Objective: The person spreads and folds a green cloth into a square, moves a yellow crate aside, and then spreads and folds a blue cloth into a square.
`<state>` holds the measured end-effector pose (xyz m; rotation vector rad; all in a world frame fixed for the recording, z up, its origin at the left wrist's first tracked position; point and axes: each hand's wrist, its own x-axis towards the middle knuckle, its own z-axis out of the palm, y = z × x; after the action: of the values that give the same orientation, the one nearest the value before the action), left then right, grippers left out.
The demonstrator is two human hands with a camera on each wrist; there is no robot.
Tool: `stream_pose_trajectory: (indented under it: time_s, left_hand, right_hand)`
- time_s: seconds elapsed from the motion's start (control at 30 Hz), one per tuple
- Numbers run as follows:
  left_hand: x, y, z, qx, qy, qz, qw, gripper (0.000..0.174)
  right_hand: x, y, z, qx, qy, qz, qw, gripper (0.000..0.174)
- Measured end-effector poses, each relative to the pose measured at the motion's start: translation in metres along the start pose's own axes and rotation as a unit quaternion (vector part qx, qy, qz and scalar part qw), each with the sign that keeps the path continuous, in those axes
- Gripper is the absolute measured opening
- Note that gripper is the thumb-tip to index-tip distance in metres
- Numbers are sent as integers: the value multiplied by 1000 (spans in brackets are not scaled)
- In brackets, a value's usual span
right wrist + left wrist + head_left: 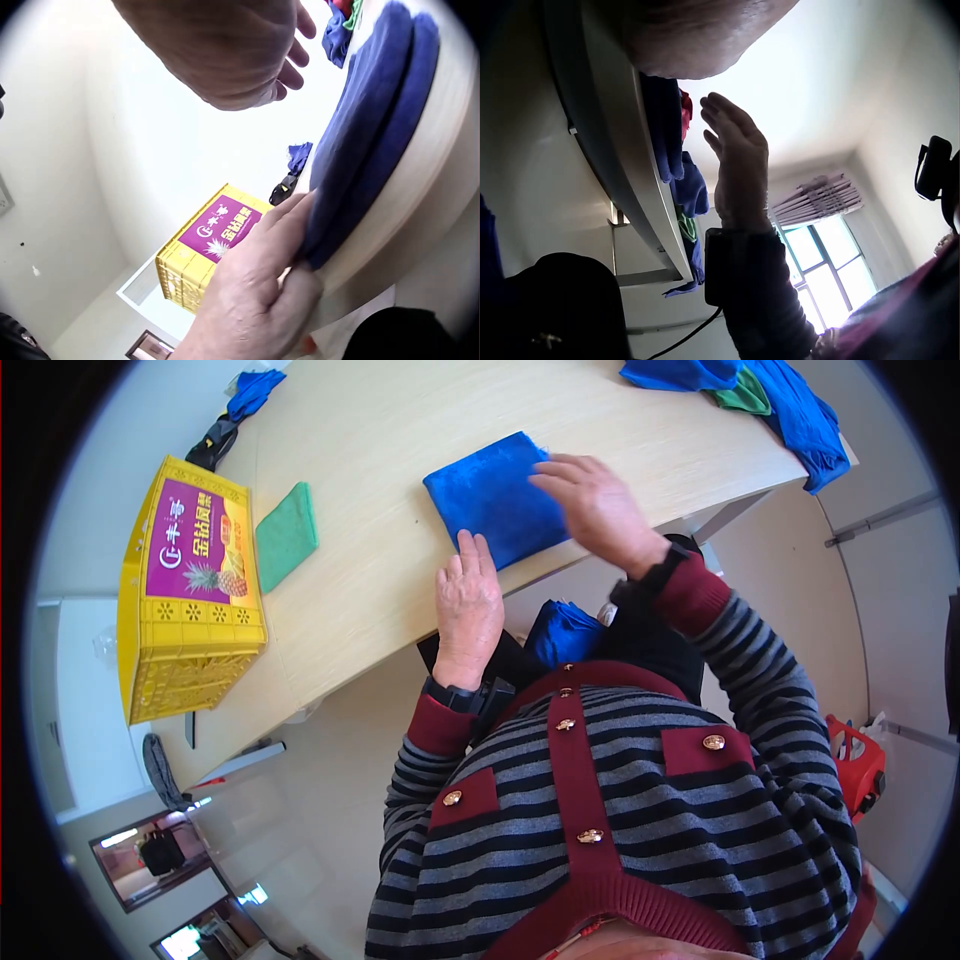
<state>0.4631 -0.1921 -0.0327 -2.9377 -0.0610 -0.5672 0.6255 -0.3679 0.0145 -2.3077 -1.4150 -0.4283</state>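
A folded blue towel lies near the table's front edge; the right wrist view shows its thick doubled layers. My left hand is at its near left corner, with fingers laid on top. In the right wrist view the left thumb sits at the towel's edge, so the hand pinches that corner. My right hand hovers over the towel's right side, fingers extended and holding nothing. The left wrist view also shows this right hand raised, its fingers straight.
A yellow crate with a pineapple label stands at the table's left, beside a folded green towel. Blue cloths and a green one hang at the far right corner. Another blue cloth lies on the person's lap.
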Motion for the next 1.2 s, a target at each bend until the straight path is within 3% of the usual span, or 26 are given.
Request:
stream_pose_trajectory:
  time_s: [0.07, 0.1, 0.2, 0.27, 0.33, 0.5, 0.73, 0.87, 0.9, 0.97, 1.1, 1.2]
  left_hand:
    - [2, 0, 0, 9, -4, 3, 1000, 49]
    - [2, 0, -1, 10, -2, 11, 1000, 49]
    - [2, 0, -5, -46, -131, -28, 990, 47]
    - [1, 0, -4, -36, -100, -22, 994, 47]
    - [-1, 1, -1, -21, -41, -18, 999, 48]
    - [3, 3, -5, 16, -34, 8, 999, 50]
    - [3, -3, -18, -65, -40, -1, 997, 50]
    - [29, -40, -41, -134, -86, 25, 987, 51]
    - [40, -42, -36, -132, -87, 23, 987, 51]
    - [71, -45, -22, -181, 0, -14, 983, 52]
    - [97, -45, 47, -146, -48, 17, 988, 63]
    - [103, -47, 54, -187, -64, -5, 980, 68]
  right_hand:
    - [23, -30, 13, 67, 3, 16, 998, 38]
    - [31, -47, 24, 33, 1, 19, 999, 43]
    - [41, -64, 64, 4, -22, 35, 999, 52]
    - [45, -64, 83, 16, -73, 50, 996, 59]
    - [44, -54, 82, 11, -63, 52, 997, 59]
    - [36, -22, 78, -22, -40, 86, 995, 59]
    - [36, -13, 67, -48, -69, 141, 986, 61]
    - [34, -14, 66, -49, -74, 148, 985, 61]
    - [34, -14, 67, -50, -71, 147, 985, 61]
    - [34, -15, 70, -51, -66, 145, 986, 61]
    - [34, -11, 69, -51, -61, 141, 987, 60]
    - [33, -12, 68, -34, -66, 152, 986, 59]
